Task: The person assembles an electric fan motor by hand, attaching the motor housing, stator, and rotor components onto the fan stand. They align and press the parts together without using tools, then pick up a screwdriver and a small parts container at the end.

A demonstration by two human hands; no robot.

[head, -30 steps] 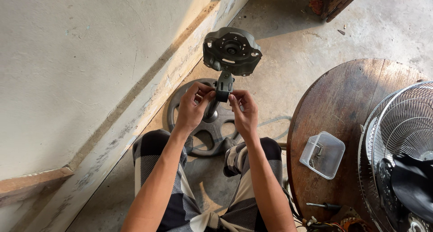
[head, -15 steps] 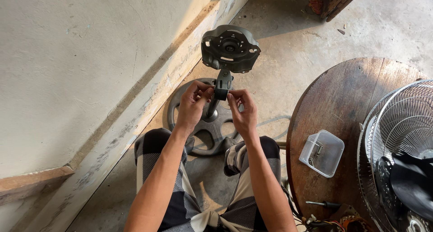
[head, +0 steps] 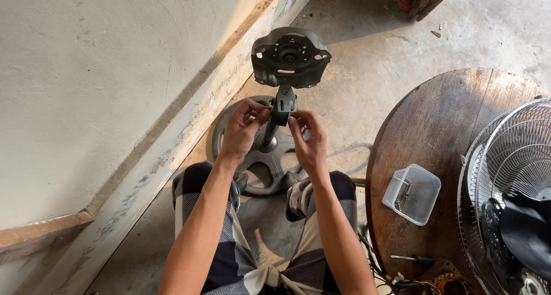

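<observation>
Hands (head: 244,128) steady since, table (head: 436,128) alongside.

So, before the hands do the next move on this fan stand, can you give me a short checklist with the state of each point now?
1. Left hand on the neck joint: ok, fingers at it.
2. Right hand on the same joint: ok.
3. Motor housing upright on the pole: ok.
4. Round base flat on the floor between the knees: ok.
5. Screwdriver within reach on the wooden table: ok.
6. Small part between the fingertips: cannot tell, hidden.
</observation>
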